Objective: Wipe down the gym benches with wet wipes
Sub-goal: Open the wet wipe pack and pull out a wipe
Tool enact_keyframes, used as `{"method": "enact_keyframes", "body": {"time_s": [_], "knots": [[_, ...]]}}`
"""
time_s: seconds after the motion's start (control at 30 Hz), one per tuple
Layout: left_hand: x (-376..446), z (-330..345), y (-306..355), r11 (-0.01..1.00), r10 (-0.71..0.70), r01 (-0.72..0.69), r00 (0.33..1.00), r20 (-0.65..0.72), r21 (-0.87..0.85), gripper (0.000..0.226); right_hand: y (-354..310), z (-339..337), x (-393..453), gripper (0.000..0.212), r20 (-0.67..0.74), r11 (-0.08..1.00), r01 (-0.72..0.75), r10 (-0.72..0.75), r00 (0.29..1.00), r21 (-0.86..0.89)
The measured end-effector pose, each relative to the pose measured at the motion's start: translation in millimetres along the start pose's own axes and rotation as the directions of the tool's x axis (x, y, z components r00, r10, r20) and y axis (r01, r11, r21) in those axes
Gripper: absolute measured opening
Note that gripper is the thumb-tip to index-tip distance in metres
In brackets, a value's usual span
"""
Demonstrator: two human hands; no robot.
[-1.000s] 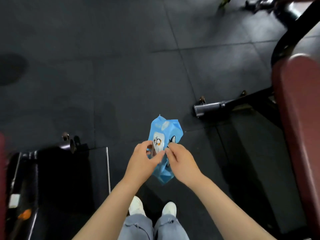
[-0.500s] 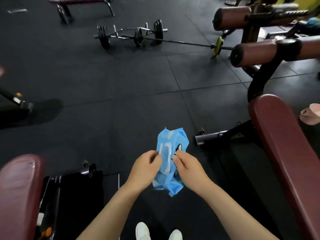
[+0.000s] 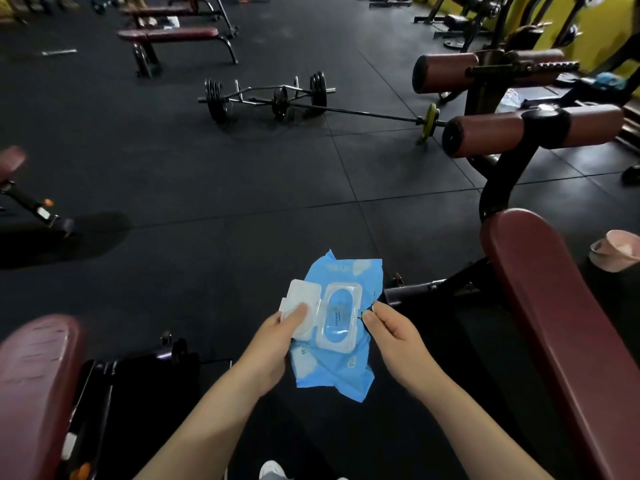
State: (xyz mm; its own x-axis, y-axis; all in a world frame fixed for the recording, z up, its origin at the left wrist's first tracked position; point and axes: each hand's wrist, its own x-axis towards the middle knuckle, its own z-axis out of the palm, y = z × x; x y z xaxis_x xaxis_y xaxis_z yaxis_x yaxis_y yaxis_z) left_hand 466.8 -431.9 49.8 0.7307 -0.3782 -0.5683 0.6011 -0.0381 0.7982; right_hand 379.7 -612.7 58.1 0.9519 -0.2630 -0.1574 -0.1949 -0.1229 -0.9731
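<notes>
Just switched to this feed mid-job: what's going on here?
A person stands between two maroon gym benches holding a blue wet wipes pack. The left hand holds its white flip lid open, thumb pressed on it. The right hand pinches the pack's right edge. No wipe is out yet, and the right bench is untouched.

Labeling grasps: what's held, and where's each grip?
Blue wet wipes pack: left hand grips its left side, thumb on the open lid; right hand pinches the right edge.
</notes>
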Motion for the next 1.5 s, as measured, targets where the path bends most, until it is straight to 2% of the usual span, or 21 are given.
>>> {"method": "enact_keyframes", "body": {"time_s": [0.17, 0.23, 0.33, 0.4, 0.47, 0.57, 0.7, 0.8, 0.87, 0.97, 1.03, 1.07, 1.13, 1.17, 1.23, 1.3, 1.5], "knots": [[-7, 9, 11, 0.998, 0.055, -0.052, 0.997, -0.057, 0.044, 0.033, -3, 2, -3, 0.028, -0.048, 0.999, -0.025, 0.027, 0.998, 0.038], [-10, 10, 14, 0.996, 0.075, -0.071, 0.995, -0.062, 0.053, 0.034, -5, 1, -1, 0.027, -0.083, 1.000, -0.022, 0.022, 0.996, -0.008], [-15, 13, 18, 0.991, 0.112, -0.106, 0.991, -0.079, 0.079, 0.034, -10, -2, -1, 0.012, -0.224, 0.969, 0.047, -0.103, 0.969, -0.245], [-18, 13, 20, 0.988, 0.138, -0.129, 0.986, -0.095, 0.086, 0.034, -16, -2, -5, 0.018, -0.253, 0.899, 0.160, -0.279, 0.926, -0.407], [-20, 14, 22, 0.984, 0.162, -0.154, 0.982, -0.099, 0.086, 0.033, -23, -1, -9, 0.019, -0.174, 0.825, 0.279, -0.406, 0.897, -0.491], [-24, 16, 22, 0.973, 0.208, -0.194, 0.972, -0.106, 0.125, 0.032, -26, 2, -9, 0.022, -0.053, 0.705, 0.352, -0.483, 0.874, -0.616], [-26, 19, 23, 0.964, 0.232, -0.215, 0.968, -0.098, 0.154, 0.032, -28, 9, -3, 0.025, -0.014, 0.731, 0.297, -0.387, 0.922, -0.614], [-28, 22, 22, 0.961, 0.241, -0.224, 0.966, -0.097, 0.159, 0.033, -26, 10, 2, 0.012, 0.015, 0.694, 0.303, -0.388, 0.922, -0.653], [-29, 22, 22, 0.964, 0.243, -0.226, 0.963, -0.117, 0.143, 0.034, -25, 9, 0, 0.006, 0.064, 0.636, 0.359, -0.438, 0.897, -0.683], [-31, 22, 22, 0.972, 0.229, -0.218, 0.961, -0.151, 0.091, 0.034, -19, 5, -7, 0.011, 0.220, 0.486, 0.499, -0.522, 0.824, -0.718], [-33, 22, 22, 0.973, 0.225, -0.214, 0.963, -0.151, 0.086, 0.034, -16, 3, -10, 0.018, 0.274, 0.435, 0.531, -0.525, 0.806, -0.727], [-34, 22, 21, 0.973, 0.225, -0.213, 0.963, -0.150, 0.092, 0.035, -16, 4, -12, 0.024, 0.265, 0.455, 0.518, -0.509, 0.819, -0.725], [-36, 23, 19, 0.971, 0.230, -0.215, 0.961, -0.155, 0.106, 0.035, -17, 7, -15, 0.036, 0.172, 0.616, 0.422, -0.423, 0.889, -0.666], [-36, 23, 18, 0.971, 0.231, -0.216, 0.959, -0.166, 0.108, 0.035, -19, 9, -16, 0.037, 0.102, 0.721, 0.338, -0.352, 0.931, -0.605], [-38, 24, 17, 0.971, 0.231, -0.215, 0.955, -0.184, 0.101, 0.034, -23, 14, -15, 0.025, -0.052, 0.868, 0.143, -0.190, 0.980, -0.476], [-41, 25, 18, 0.967, 0.244, -0.226, 0.953, -0.178, 0.116, 0.034, -25, 18, -13, 0.005, -0.141, 0.910, 0.013, -0.078, 0.987, -0.414], [-49, 29, 20, 0.955, 0.261, -0.236, 0.956, -0.133, 0.178, 0.036, -36, 22, -10, 0.007, -0.207, 0.870, -0.101, -0.001, 0.978, -0.483]]}}
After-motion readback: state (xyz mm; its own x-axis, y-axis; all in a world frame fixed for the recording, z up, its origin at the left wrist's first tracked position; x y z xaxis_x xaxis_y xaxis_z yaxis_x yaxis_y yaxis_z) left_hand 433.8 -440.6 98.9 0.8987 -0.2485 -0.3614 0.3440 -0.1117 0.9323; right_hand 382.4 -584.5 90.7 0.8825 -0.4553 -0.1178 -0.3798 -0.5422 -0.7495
